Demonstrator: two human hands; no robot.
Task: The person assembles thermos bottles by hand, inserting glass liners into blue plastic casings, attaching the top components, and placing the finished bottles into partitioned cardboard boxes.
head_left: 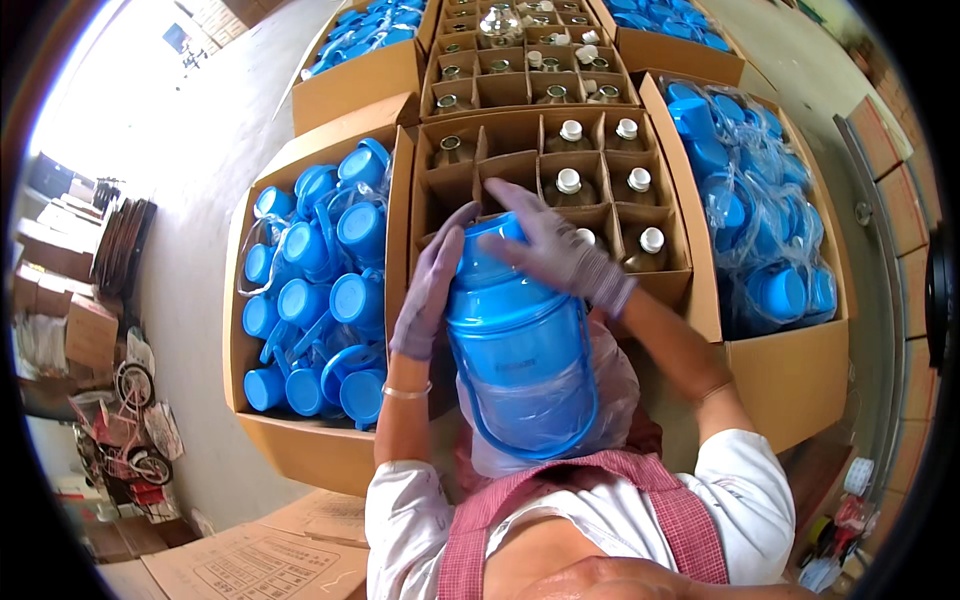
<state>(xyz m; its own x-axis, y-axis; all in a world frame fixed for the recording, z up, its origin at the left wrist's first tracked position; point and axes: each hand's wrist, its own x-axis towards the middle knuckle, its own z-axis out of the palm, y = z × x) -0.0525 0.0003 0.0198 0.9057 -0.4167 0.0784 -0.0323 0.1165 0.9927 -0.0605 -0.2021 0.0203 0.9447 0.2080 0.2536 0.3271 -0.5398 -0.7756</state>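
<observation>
A large blue plastic jug-shaped container [520,350] with a looped carry handle leans against my lap, its lower part over or in clear plastic film [615,375]. My left hand [432,285], in a thin purple-grey glove, lies along its left side with the fingers stretched out. Over its upper right part, my gloved right hand [570,250] has its fingers spread, slightly blurred. Just beyond is a divided carton [480,190] holding glass-like bottles, several with white caps [568,181]; some compartments hold no bottle.
To the left stands a carton [300,440] of blue lidded cups or caps [302,300]. Another carton [790,385] at the right holds blue parts in clear film [765,210]. More cartons, including a divided one with bottles [500,92], sit farther off. A closed carton [270,550] lies near left.
</observation>
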